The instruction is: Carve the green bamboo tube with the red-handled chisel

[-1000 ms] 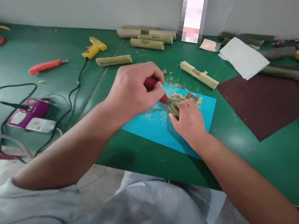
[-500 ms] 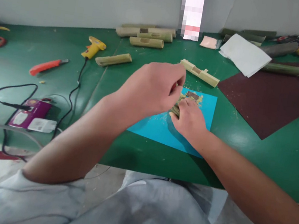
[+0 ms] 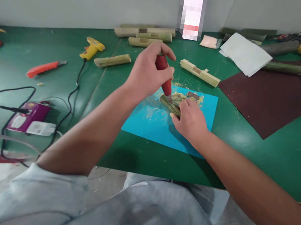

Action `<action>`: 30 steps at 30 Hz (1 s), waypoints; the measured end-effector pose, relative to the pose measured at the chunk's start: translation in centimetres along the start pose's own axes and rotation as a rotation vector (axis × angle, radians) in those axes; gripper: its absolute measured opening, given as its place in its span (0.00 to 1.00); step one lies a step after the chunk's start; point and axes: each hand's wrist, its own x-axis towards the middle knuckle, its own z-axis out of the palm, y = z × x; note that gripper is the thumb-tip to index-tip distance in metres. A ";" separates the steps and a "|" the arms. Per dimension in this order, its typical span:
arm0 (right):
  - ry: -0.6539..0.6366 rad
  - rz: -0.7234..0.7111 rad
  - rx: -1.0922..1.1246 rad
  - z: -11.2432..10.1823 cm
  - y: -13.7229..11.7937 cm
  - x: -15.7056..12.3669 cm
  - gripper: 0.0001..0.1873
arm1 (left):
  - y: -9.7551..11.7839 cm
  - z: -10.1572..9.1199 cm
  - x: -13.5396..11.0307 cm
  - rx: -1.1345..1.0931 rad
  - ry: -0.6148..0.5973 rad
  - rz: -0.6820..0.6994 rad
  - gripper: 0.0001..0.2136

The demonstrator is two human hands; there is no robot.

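My left hand is closed around a red-handled carving knife, tilted with its short metal tip down at a green bamboo piece. Whether the tip cuts into the bamboo I cannot make out. My right hand presses the bamboo's right end down, hiding that end under its fingers. Beneath lies a blue sheet, strewn with pale shavings. A small dark block sits among the shavings, just beyond my right fingers.
Beyond the sheet lies a notched bamboo piece. To the left are a yellow glue gun with a trailing cord, an orange utility knife and a purple power box. A brown sheet and white paper lie right.
My left hand has swung left and tipped over, bringing the red knife into view with its tip lowered to the bamboo. My right hand stays on the bamboo.
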 end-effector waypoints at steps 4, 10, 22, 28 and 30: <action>0.007 0.002 0.005 -0.1 0.0 0.0 0.07 | -0.6 1.3 -1.6 -0.127 0.054 -0.095 0.12; -0.024 -0.018 0.027 -0.4 0.1 0.0 0.07 | -0.7 2.8 -3.8 -0.112 0.056 -0.047 0.16; -0.037 -0.078 0.058 -0.5 -0.2 0.0 0.07 | -1.7 3.9 -4.7 -0.157 0.135 -0.113 0.24; -0.028 -0.083 0.083 -0.5 -0.1 0.0 0.10 | -1.1 3.1 -4.4 -0.130 -0.132 -0.163 0.22; -0.027 -0.090 0.087 -0.4 -0.1 0.0 0.12 | -1.0 2.9 -4.3 -0.142 -0.187 -0.193 0.21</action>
